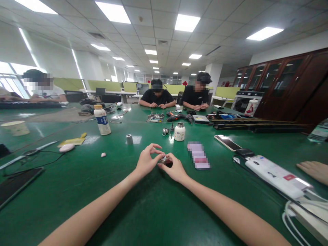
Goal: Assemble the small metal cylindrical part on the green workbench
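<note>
Just below frame centre, the right hand [176,168] grips a small metal piece [163,159]; the left hand [148,161] bends over its top, its hold unclear.

the left arm [94,206] and the right arm [225,208] are bare from the lower edge of view to the wrists [134,174], slender, smooth, tapering evenly. the left grip [147,160] and right grip [177,168] are bare hands with slim fingers [174,159]; nail detail is too small to read.
</note>
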Demonstrator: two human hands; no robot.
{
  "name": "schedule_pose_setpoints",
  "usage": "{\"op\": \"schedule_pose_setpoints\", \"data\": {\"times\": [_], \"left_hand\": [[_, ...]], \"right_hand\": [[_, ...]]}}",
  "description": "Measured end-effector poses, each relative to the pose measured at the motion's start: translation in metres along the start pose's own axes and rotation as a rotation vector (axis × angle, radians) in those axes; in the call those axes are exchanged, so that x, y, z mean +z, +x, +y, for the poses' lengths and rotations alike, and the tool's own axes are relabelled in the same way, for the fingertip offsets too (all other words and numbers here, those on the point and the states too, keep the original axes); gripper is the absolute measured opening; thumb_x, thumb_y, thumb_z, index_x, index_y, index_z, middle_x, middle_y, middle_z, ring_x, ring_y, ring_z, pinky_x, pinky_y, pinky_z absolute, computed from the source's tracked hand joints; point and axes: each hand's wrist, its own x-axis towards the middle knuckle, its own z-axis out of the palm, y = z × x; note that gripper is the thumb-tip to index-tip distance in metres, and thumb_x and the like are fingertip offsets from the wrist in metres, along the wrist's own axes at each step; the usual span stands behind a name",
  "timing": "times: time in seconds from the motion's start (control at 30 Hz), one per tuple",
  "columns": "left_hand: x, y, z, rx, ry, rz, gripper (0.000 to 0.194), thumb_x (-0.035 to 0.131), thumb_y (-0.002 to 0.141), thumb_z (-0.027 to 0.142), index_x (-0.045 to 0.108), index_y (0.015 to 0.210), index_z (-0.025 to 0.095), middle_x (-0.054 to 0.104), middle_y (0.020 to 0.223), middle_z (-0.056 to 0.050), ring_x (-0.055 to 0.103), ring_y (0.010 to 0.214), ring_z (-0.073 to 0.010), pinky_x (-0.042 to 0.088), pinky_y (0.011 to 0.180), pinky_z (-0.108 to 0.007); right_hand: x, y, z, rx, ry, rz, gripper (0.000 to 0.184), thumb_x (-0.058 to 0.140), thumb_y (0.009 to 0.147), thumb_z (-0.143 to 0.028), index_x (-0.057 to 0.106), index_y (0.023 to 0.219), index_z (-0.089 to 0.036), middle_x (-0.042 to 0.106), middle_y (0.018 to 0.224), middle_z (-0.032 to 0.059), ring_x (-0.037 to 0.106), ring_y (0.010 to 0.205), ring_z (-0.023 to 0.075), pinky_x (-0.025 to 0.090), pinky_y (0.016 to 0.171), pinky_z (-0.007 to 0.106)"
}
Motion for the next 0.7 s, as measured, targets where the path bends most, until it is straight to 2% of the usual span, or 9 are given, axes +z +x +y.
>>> {"op": "schedule_pose_setpoints", "data": {"times": [0.17, 0.23, 0.3, 0.4, 0.5, 0.6, 0.7], "left_hand": [[-0.005, -0.001, 0.0, 0.038, 0.015, -0.097, 0.025, 0.067, 0.077, 0.029, 0.056, 0.098, 0.022, 0.076, 0.083, -0.002, 0.072, 0.085, -0.0225, 0.051, 0.088, -0.039], [-0.008, 0.001, -0.001, 0.064, 0.009, -0.129, 0.027, 0.063, 0.079, 0.027, 0.056, 0.104, 0.021, 0.075, 0.095, -0.005, 0.071, 0.092, -0.0224, 0.05, 0.09, -0.039], [-0.01, 0.002, -0.001, 0.083, 0.028, -0.097, 0.031, 0.061, 0.079, 0.027, 0.056, 0.109, 0.021, 0.073, 0.106, -0.007, 0.068, 0.102, -0.0236, 0.047, 0.094, -0.04], [-0.011, 0.003, 0.0, 0.066, 0.117, -0.05, 0.037, 0.066, 0.077, 0.031, 0.056, 0.111, 0.021, 0.075, 0.095, -0.006, 0.067, 0.105, -0.0268, 0.044, 0.098, -0.045], [-0.008, 0.002, 0.002, 0.028, 0.149, -0.091, 0.038, 0.07, 0.075, 0.034, 0.057, 0.108, 0.022, 0.076, 0.082, -0.002, 0.07, 0.094, -0.0274, 0.046, 0.093, -0.043], [-0.005, 0.001, 0.005, 0.028, 0.135, -0.1, 0.032, 0.069, 0.076, 0.032, 0.057, 0.104, 0.023, 0.076, 0.082, -0.001, 0.072, 0.087, -0.0249, 0.046, 0.091, -0.04], [-0.012, 0.007, 0.006, 0.047, 0.167, -0.017, 0.025, 0.068, 0.077, 0.031, 0.056, 0.097, 0.023, 0.076, 0.086, -0.002, 0.071, 0.089, -0.0233, 0.046, 0.091, -0.038]], "right_hand": [[0.0, 0.0, 0.0, 0.006, -0.018, -0.005, 0.025, 0.071, 0.075, -0.035, 0.055, 0.091, -0.024, 0.073, 0.088, 0.0011, 0.069, 0.088, 0.0206, 0.053, 0.084, 0.036], [0.0, 0.0, 0.0, 0.004, -0.016, 0.0, 0.025, 0.071, 0.075, -0.035, 0.056, 0.092, -0.024, 0.073, 0.089, 0.0016, 0.069, 0.088, 0.0206, 0.053, 0.085, 0.036], [0.0, 0.0, 0.0, -0.001, -0.008, 0.002, 0.025, 0.071, 0.075, -0.034, 0.057, 0.092, -0.024, 0.073, 0.09, 0.0018, 0.069, 0.089, 0.0206, 0.053, 0.085, 0.036], [0.0, 0.0, 0.0, -0.004, -0.009, 0.011, 0.025, 0.072, 0.074, -0.033, 0.057, 0.092, -0.024, 0.073, 0.089, 0.0011, 0.07, 0.088, 0.0203, 0.053, 0.084, 0.035], [0.001, -0.001, -0.001, -0.003, -0.009, 0.011, 0.024, 0.071, 0.075, -0.032, 0.056, 0.092, -0.024, 0.073, 0.089, 0.0007, 0.07, 0.087, 0.02, 0.053, 0.084, 0.035], [0.001, -0.001, -0.002, -0.004, 0.001, 0.013, 0.023, 0.071, 0.075, -0.032, 0.056, 0.091, -0.024, 0.074, 0.088, 0.0006, 0.07, 0.086, 0.0198, 0.054, 0.083, 0.035], [0.0, -0.002, -0.003, 0.011, -0.044, 0.051, 0.024, 0.072, 0.074, -0.033, 0.057, 0.092, -0.024, 0.074, 0.089, 0.0012, 0.07, 0.086, 0.0202, 0.053, 0.083, 0.036]]}}
